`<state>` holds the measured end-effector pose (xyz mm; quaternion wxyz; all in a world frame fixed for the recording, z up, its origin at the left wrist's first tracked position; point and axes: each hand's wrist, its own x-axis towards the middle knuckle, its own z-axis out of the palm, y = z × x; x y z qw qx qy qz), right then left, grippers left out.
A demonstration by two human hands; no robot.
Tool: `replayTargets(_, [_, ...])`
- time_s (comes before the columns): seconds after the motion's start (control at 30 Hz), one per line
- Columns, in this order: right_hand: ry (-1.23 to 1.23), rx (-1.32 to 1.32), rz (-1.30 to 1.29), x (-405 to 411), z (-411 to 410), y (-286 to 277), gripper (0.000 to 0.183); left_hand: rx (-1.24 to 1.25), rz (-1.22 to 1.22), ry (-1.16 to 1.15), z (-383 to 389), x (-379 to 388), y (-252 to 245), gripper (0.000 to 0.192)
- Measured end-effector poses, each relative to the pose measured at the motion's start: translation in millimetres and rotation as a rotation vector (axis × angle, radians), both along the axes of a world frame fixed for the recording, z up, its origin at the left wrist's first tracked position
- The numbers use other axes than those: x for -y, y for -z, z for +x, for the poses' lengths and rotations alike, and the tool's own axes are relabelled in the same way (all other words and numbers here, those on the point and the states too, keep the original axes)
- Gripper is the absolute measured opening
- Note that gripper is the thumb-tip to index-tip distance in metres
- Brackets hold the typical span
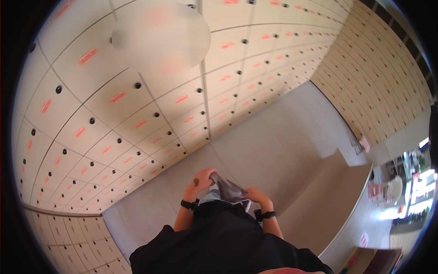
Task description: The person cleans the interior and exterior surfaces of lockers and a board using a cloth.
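Note:
A greyish-brown cloth is stretched between my two hands, just in front of my body. Its left upper corner is pinched by my left hand. The other side of the cloth is gripped by my right hand, a little lower and nearer my body. The cloth sags in folds between them, and a pale strap or edging hangs below it by the right hand. Both wrists wear black bands. What kind of cloth item it is, I cannot tell.
A wall of cream lockers with black knobs and red number labels runs along the left and ahead. More lockers stand at the far right. Grey tiled floor lies between. A long beige bench or partition extends on my right.

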<state>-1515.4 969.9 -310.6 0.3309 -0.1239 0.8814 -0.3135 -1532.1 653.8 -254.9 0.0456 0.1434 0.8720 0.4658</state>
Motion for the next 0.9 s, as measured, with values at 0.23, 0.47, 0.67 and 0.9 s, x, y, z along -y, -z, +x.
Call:
replayTargets(0.23, [-0.07, -0.24, 0.069, 67.6, -156.7, -36.7, 0.035, 0.084, -0.103, -0.1, -100.4, 69.6, -22.5, 0.026])
replayTargets(0.47, [-0.122, -0.17, -0.139, 111.5, -265.3, -66.4, 0.031, 0.206, -0.286, -0.127, -148.2, 117.0, 19.5, 0.026])
replayTargets(0.67, [-0.191, -0.13, -0.329, 158.7, -393.8, -102.9, 0.027, 0.119, 0.161, -0.325, -197.9, 125.2, -20.3, 0.045])
replayTargets(0.9, [-0.2, -0.077, -1.084, 198.3, -505.8, -273.0, 0.033, -0.347, 0.751, -0.599, -304.6, 137.7, -208.4, 0.055])
